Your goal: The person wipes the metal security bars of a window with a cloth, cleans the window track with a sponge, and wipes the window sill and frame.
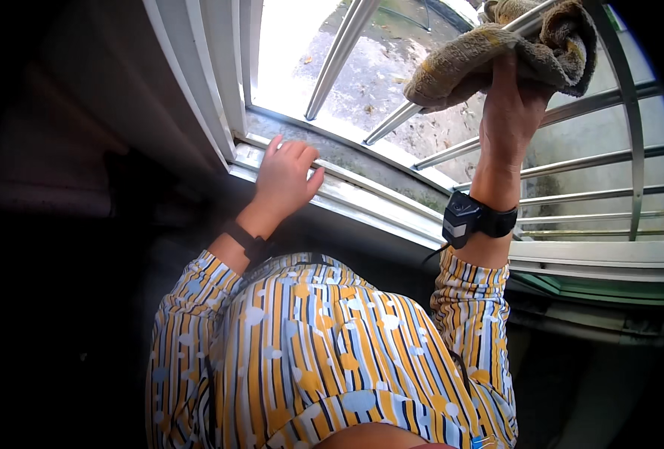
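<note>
My right hand (514, 115), raised at the upper right, holds a grey-brown terry cloth (466, 59) with yellow stripes. The cloth is bunched around a metal window bar (393, 120), which shows on both sides of it. My right fingers are hidden behind the cloth; the thumb presses on its near side. Lower and to the left, my left hand (288, 177) rests on the white sliding-window track (365, 207). Its fingers bend over the inner rail and the thumb stands apart, with no loose object in it.
More metal bars (578, 165) and a flat upright strip (629, 112) form the grille at the right. White window frames (219, 73) rise at the left. A concrete ledge (332, 140) lies outside the track. Below right is a green-edged glass pane (607, 289).
</note>
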Tool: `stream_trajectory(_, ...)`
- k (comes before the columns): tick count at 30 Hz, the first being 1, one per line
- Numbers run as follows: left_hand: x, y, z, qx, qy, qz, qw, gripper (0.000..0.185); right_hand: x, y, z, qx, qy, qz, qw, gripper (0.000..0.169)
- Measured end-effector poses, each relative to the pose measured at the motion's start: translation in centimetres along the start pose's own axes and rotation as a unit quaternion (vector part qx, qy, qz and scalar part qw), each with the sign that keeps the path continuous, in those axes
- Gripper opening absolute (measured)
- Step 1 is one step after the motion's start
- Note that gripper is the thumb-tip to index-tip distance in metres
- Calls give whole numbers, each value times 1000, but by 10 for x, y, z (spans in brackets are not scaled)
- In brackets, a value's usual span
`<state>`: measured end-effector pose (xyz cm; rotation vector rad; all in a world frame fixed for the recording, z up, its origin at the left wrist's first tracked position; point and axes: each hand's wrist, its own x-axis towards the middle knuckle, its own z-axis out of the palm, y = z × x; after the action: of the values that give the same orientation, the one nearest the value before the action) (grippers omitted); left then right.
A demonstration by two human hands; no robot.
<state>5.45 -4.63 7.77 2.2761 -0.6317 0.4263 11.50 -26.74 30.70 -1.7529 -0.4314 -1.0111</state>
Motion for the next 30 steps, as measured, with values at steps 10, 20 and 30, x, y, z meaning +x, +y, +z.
stream_trajectory(10, 10, 11, -14, 19, 22, 28, 999, 17, -70, 47, -3, 43, -50, 135, 989, 21)
stream_trajectory(20, -1, -2, 0, 14, -22, 3, 1000, 19, -159, 103, -34, -265, -279, 361, 849, 28)
stream_trajectory(30, -6, -5, 4, 19, -29, 0, 999, 19, -71, 25, -51, 83, -54, 302, 948, 26)
